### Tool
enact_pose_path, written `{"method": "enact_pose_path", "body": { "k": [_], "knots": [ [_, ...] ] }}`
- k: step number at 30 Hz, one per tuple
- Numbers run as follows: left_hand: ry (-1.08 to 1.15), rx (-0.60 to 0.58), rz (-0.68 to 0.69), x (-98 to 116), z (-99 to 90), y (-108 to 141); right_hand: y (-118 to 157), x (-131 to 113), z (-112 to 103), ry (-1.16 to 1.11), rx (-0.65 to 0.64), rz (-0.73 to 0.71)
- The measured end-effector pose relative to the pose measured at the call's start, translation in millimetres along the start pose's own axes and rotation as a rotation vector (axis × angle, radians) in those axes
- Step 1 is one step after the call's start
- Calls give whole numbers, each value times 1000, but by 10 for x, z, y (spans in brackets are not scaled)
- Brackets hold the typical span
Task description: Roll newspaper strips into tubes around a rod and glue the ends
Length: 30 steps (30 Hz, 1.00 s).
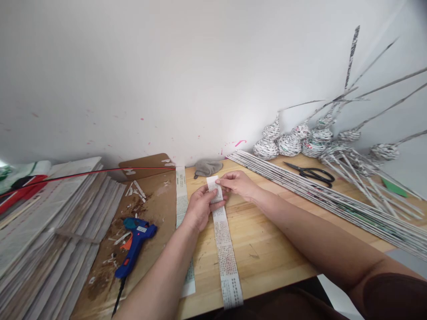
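Note:
A long printed paper strip (224, 240) runs from between my hands down over the table's front edge. My left hand (202, 205) grips it near its far end, the thumb on top and fingers behind. At the top corner of that end, my right hand (237, 184) pinches the paper between thumb and finger. Another printed strip (182, 195) lies flat to the left, partly covered by my left forearm. Left of that forearm, a blue glue gun (135, 249) rests on a stained brown board (163, 202).
Folded newspaper (96, 200) is stacked at the left. Rolled paper sticks (300, 191) lie diagonally at the right, with black scissors (312, 172) beyond them. Woven paper gourds (266, 149) stand by the wall, their long sticks poking out. A grey cloth (208, 168) sits behind my hands.

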<state>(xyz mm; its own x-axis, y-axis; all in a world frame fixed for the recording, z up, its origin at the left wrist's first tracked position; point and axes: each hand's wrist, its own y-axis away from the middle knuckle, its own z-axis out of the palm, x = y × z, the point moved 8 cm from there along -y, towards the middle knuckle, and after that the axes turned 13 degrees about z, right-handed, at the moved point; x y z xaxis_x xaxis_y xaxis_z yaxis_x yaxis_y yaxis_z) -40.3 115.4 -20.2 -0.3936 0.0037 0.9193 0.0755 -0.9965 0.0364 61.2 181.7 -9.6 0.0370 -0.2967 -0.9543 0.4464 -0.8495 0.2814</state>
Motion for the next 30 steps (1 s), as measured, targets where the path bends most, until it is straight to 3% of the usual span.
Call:
{"method": "enact_pose_path", "body": {
  "k": [6, 14, 20, 30],
  "knots": [
    [-41, 2, 33, 3, -21, -5, 22, -14, -1, 21, 9, 17],
    [-53, 33, 70, 41, -59, -27, 68, -9, 89, 122, -195, 59],
    [-84, 20, 94, 43, -52, -38, 94, -16, 89, 117, -122, 92],
    [-136, -1, 139, 56, -27, -32, 11, 24, 93, 70, -94, -10]
  ]
}}
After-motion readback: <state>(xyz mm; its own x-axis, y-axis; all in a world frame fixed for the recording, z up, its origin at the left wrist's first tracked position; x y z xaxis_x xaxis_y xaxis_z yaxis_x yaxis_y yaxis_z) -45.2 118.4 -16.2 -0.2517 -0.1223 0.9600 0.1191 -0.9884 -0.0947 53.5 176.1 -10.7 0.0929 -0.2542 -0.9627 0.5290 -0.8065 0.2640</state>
